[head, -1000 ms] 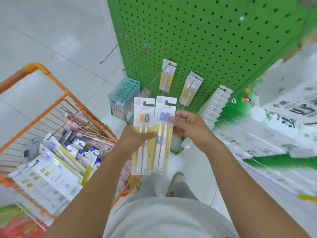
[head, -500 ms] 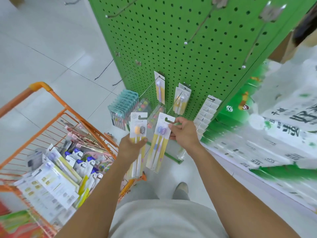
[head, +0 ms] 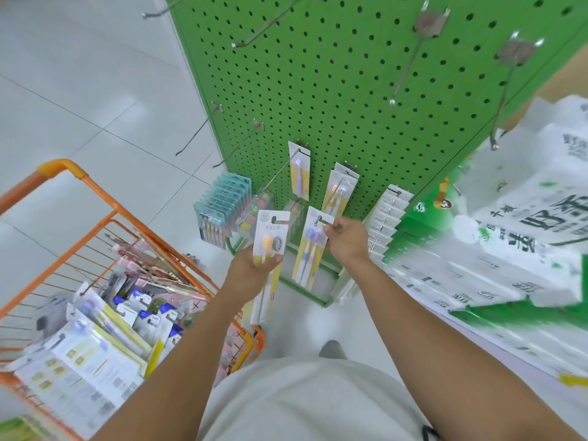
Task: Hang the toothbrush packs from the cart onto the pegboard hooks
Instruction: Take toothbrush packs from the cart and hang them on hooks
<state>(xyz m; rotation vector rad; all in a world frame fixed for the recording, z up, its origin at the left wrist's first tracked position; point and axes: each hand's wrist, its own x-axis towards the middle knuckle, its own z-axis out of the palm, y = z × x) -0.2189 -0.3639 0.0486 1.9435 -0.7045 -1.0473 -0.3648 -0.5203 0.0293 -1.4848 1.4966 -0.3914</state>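
Head view: the right hand (head: 346, 241) pinches the purple toothbrush pack (head: 310, 249), now raised from beside its twin to a pegboard hook (head: 318, 221), seemingly threading on; the left hand (head: 254, 268) grips the orange pack (head: 270, 246), waiting above the cart (head: 76, 173)

Large black Chinese characters are printed on the white and green bags (head: 525, 224) stacked at right, but motion blur leaves them unreadable. A short line of small print sits on the card of the orange-and-grey toothbrush pack (head: 270, 230), too small to read.
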